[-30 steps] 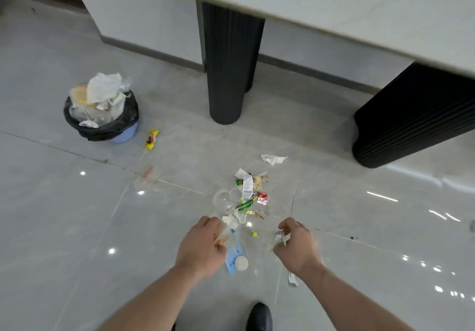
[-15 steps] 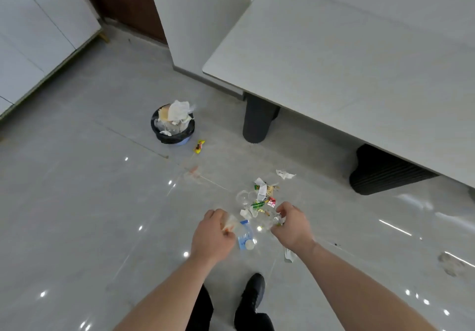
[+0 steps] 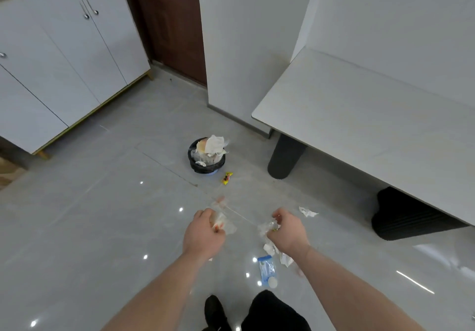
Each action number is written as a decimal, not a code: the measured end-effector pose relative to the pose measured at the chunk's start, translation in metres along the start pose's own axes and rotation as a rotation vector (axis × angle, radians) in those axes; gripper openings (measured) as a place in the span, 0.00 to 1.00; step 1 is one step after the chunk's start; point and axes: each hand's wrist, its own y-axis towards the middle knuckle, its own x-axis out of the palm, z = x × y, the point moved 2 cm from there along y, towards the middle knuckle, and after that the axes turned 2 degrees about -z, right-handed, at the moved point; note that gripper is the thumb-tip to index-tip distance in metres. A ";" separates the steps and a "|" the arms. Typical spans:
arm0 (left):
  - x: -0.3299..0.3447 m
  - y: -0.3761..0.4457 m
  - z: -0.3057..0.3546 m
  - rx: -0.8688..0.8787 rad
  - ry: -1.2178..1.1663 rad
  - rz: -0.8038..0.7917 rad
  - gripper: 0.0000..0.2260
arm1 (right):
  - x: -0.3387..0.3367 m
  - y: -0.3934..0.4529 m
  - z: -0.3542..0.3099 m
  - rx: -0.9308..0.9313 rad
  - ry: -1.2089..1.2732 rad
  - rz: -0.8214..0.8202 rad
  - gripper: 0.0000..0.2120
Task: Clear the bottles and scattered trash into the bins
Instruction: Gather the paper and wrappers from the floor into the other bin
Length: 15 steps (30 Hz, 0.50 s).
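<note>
The bin is ahead, already piled high, so new trash could slide off. The left hand squeezes a wad of wrappers. The right hand pinches crinkly plastic; bits may drop. A bottle lies by the foot.

Your floor at lower left is glossy grey tile, mirroring the ceiling lights. Your left hand grips crinkled clear plastic; your right hand grips more film. The bin at centre has a black plastic liner and crumpled paper. The table at right looks matt, stone-like; the door up top is dark wood.
</note>
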 end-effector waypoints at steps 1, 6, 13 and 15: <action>-0.009 0.005 -0.002 0.002 0.002 0.003 0.10 | 0.002 0.003 -0.010 -0.011 -0.003 -0.001 0.21; -0.042 0.040 -0.006 -0.004 -0.006 0.025 0.10 | 0.004 0.029 -0.055 -0.035 -0.040 -0.015 0.20; -0.081 0.113 -0.001 0.002 0.018 0.032 0.09 | -0.004 0.104 -0.114 -0.073 -0.051 -0.042 0.21; -0.096 0.134 0.000 0.007 0.044 0.041 0.09 | -0.005 0.124 -0.133 -0.070 -0.032 -0.060 0.21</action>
